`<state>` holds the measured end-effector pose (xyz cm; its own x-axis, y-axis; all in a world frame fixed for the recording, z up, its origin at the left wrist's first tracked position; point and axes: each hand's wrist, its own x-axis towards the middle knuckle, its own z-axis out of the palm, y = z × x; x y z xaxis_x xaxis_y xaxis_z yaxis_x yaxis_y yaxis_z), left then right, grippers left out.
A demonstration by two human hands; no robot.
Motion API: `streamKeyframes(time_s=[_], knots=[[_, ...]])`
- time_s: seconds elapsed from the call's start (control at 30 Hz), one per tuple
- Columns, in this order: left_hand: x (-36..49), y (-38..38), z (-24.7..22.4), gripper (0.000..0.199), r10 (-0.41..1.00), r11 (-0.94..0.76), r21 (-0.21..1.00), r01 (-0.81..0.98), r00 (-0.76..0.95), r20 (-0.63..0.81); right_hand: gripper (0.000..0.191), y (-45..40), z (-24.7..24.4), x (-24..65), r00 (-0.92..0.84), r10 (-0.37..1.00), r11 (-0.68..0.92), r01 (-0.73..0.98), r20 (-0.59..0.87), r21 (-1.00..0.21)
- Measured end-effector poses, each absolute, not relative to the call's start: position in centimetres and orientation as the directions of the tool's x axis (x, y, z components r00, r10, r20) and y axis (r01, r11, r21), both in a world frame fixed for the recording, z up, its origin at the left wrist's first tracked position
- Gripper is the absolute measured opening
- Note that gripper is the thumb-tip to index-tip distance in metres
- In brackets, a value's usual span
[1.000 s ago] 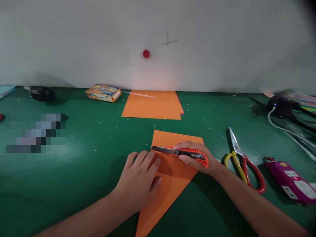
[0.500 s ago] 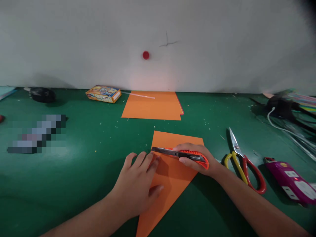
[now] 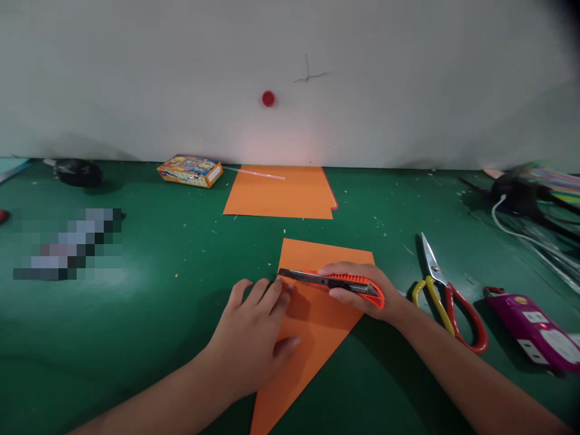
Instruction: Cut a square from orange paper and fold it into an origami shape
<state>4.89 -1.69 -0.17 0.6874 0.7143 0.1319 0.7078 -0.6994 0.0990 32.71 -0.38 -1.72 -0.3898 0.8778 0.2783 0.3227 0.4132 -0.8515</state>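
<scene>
An orange sheet of paper (image 3: pixel 317 338), tapering to a point toward me, lies on the green table (image 3: pixel 149 314). My left hand (image 3: pixel 254 338) rests with its fingers spread over the sheet's left edge, pressing on it. In my right hand (image 3: pixel 362 284) is an orange utility knife (image 3: pixel 333 282), its blade pointing left. The blade tip lies at the paper's left edge, just beyond my left fingertips. Whether the blade has gone into the paper I cannot tell.
Scissors (image 3: pixel 437 284) with yellow and red handles and a purple power strip (image 3: pixel 534 329) lie right. Farther back are another orange sheet (image 3: pixel 281 196), a small printed box (image 3: pixel 190 170) and a black mouse-like object (image 3: pixel 79 173). Black cables (image 3: pixel 516 193) sit far right; a white wall (image 3: pixel 181 78) stands behind.
Both hands, the knife and the paper hold the same places. The whole view has shifted only slightly.
</scene>
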Motion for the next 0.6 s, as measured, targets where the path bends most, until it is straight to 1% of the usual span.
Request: streamKeyframes(time_s=[0.2, 0.4, 0.6], knots=[[4.97, -1.78, 0.08, 0.051, 0.718, -0.696, 0.091, 0.713, 0.689, 0.097, 0.033, -0.36, -2.1, 32.96, -0.383, 0.895, 0.366, 0.334, 0.23, -0.868], [4.94, -1.77, -0.15, 0.053, 0.714, -0.7, 0.098, 0.707, 0.69, 0.12, 0.034, -0.27, -1.99, 32.88, -0.388, 0.89, 0.377, 0.339, 0.237, -0.862], [4.99, -1.84, 0.09, 0.052, 0.717, -0.697, 0.105, 0.709, 0.69, 0.101, 0.034, -0.18, -2.07, 32.91, -0.4, 0.884, 0.38, 0.315, 0.242, -0.87]])
